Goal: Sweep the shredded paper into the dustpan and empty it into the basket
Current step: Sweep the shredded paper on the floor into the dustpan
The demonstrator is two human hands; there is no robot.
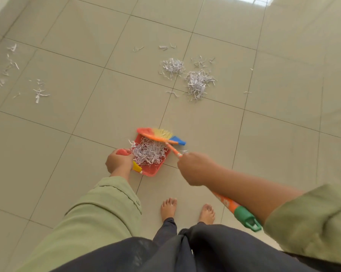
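Note:
A red dustpan (153, 170) sits low over the tiled floor, heaped with white shredded paper (149, 152). My left hand (119, 160) grips its handle at the left side. My right hand (193, 169) grips the orange stick of a broom (227, 203), whose rainbow-coloured bristle head (161, 135) lies across the pan's far edge. Two piles of shredded paper (198, 83) lie on the floor farther ahead, to the right. Thin scattered strips (39, 93) lie at the far left. No basket is in view.
Beige floor tiles (99, 107) fill the view. My two bare feet (187, 210) stand just behind the dustpan. A pale wall edge (0, 8) shows at the top left corner. The broom's green end cap (248, 219) sticks out behind my right forearm.

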